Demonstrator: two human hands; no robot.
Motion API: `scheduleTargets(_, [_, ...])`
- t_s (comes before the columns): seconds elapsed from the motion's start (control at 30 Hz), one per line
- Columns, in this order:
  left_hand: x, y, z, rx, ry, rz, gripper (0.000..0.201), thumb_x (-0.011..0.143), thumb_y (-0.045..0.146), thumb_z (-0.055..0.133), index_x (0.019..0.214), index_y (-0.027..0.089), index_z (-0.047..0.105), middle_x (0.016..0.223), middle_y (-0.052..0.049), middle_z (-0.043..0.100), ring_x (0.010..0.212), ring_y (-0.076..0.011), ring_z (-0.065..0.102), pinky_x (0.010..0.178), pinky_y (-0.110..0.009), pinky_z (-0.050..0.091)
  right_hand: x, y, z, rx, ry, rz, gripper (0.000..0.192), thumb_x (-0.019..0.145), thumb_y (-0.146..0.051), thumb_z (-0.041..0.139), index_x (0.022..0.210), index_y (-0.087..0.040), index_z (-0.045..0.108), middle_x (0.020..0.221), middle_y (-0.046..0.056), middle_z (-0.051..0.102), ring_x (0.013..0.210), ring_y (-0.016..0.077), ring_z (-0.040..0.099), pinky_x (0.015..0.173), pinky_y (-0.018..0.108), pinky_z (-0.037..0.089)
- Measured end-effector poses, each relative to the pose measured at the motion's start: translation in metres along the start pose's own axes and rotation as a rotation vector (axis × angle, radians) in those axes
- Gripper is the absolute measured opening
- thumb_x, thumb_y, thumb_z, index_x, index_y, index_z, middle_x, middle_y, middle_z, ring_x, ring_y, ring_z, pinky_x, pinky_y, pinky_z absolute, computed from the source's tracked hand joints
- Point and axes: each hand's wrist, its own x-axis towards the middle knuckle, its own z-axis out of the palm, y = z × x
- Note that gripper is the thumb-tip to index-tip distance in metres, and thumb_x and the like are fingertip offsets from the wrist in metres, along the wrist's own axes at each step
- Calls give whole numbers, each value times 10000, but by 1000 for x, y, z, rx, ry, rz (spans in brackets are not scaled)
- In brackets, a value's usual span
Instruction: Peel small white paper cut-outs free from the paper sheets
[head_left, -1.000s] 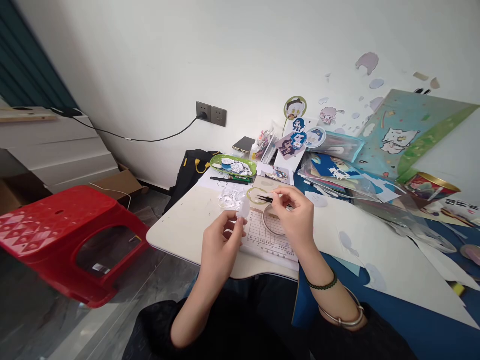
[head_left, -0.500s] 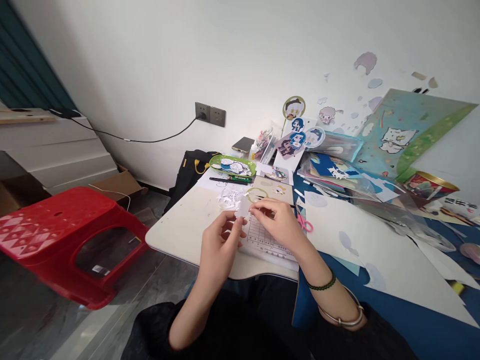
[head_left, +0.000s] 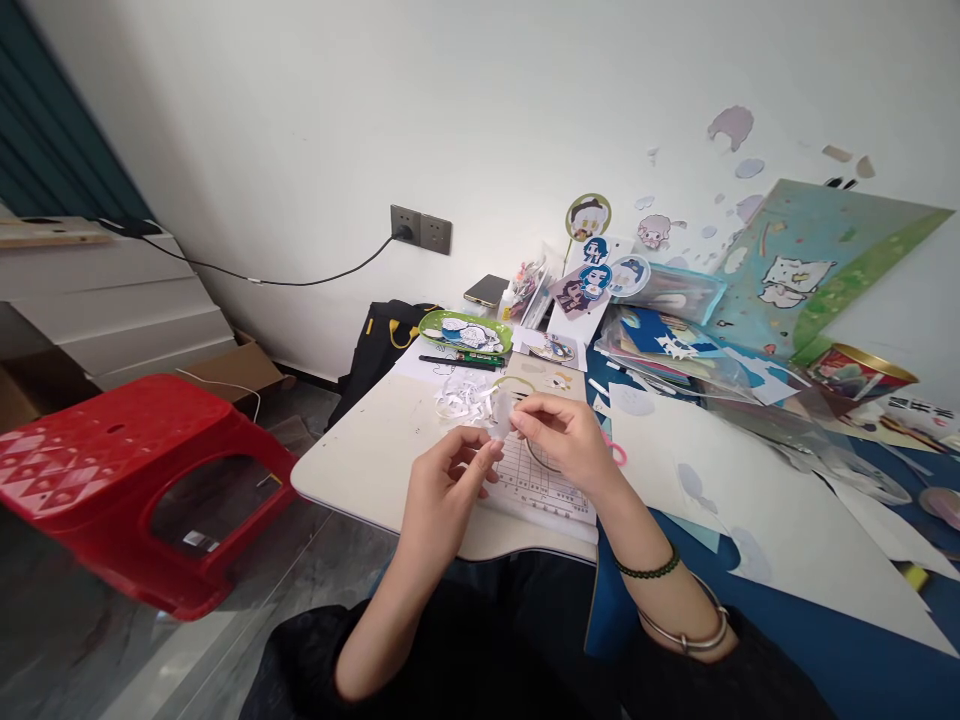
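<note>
A small white paper cutout (head_left: 500,412) is held up between my two hands above the table. My left hand (head_left: 450,470) pinches its lower edge between thumb and fingertips. On its right edge, the fingers of my right hand (head_left: 562,435) are closed. Below lies a printed form sheet (head_left: 540,490) with a grid of lines. Just behind the cutout is a heap of white paper scraps (head_left: 461,398). Pink-handled scissors (head_left: 618,452) lie beyond my right hand, mostly hidden by it.
A green tray (head_left: 431,325) with paper cutouts and a black pen (head_left: 450,362) lie at the table's back. Large white paper (head_left: 720,470) covers the blue table to the right. A red stool (head_left: 150,470) stands left. A phone (head_left: 486,290) rests near the wall.
The white cutout has turned and moved slightly right. My right hand has shifted from beside it to its right edge. My left hand has moved a little right.
</note>
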Motion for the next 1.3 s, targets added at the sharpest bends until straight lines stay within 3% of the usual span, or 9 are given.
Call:
scheduleTargets(0.2, [0, 0, -1, -28, -66, -7, 230, 776, 404, 667, 802, 180, 618, 700, 15, 589, 576, -100, 533, 519, -204, 447, 1, 5, 0, -95, 82, -63, 131, 828, -291, 605, 742, -203, 652, 708, 11, 651, 669, 143, 597, 616, 265, 488])
scheduleTargets(0.27, [1, 0, -1, -69, -115, -16, 252, 793, 422, 643, 820, 172, 636, 759, -8, 615, 598, -106, 550, 518, -207, 455, 0, 6, 1, -270, 191, -230, 125, 850, -249, 577, 758, -202, 648, 725, 16, 655, 648, 136, 589, 588, 261, 484])
scheduleTargets(0.37, [3, -3, -3, -229, -136, -35, 364, 874, 478, 496, 857, 151, 655, 829, -57, 649, 610, -121, 577, 484, -213, 462, -5, 3, 1, -685, 310, -650, 91, 850, -159, 576, 855, -191, 661, 772, 39, 671, 664, 141, 595, 591, 271, 474])
scheduleTargets(0.47, [7, -8, -4, -462, -100, -88, 407, 856, 519, 491, 842, 144, 648, 738, -48, 631, 570, -132, 584, 412, -204, 439, -11, -3, 3, -1031, 248, -1010, 141, 820, -139, 630, 957, -152, 663, 778, 52, 687, 648, 143, 592, 571, 278, 452])
scheduleTargets(0.6, [10, -8, -5, -596, -22, -132, 286, 783, 435, 629, 743, 152, 630, 640, 6, 553, 531, -113, 558, 384, -186, 426, -13, -8, 9, -1170, 161, -1161, 141, 808, -150, 653, 943, -114, 668, 767, 47, 692, 626, 136, 582, 542, 271, 439])
scheduleTargets(0.73, [10, -8, -4, -515, 32, -87, 165, 749, 309, 694, 708, 166, 623, 663, 17, 560, 605, -108, 570, 438, -169, 448, -12, -4, 12, -1109, 163, -975, 191, 845, -170, 602, 1027, -133, 645, 812, 54, 690, 660, 140, 594, 567, 266, 458])
scheduleTargets(0.93, [8, -10, -2, -287, 57, -29, 127, 739, 287, 713, 781, 184, 652, 735, 27, 612, 622, -87, 566, 539, -170, 479, -6, 0, 8, -436, 82, -323, 172, 863, -292, 566, 974, -197, 654, 957, 56, 611, 664, 110, 556, 583, 250, 482])
scheduleTargets(1.17, [8, -11, 0, -68, -5, -33, 172, 734, 305, 710, 849, 180, 681, 832, -1, 665, 705, -129, 624, 646, -216, 505, -2, 0, 6, -139, 45, -162, 43, 786, -229, 655, 761, -207, 681, 909, 26, 591, 770, 127, 561, 651, 259, 459])
scheduleTargets(1.3, [8, -14, 2, -63, -46, -81, 415, 718, 338, 722, 1090, 174, 635, 1029, -69, 700, 881, -211, 675, 771, -293, 538, 1, 1, 6, -47, 97, -46, 88, 803, -261, 638, 745, -205, 673, 911, 26, 588, 783, 136, 575, 671, 270, 461])
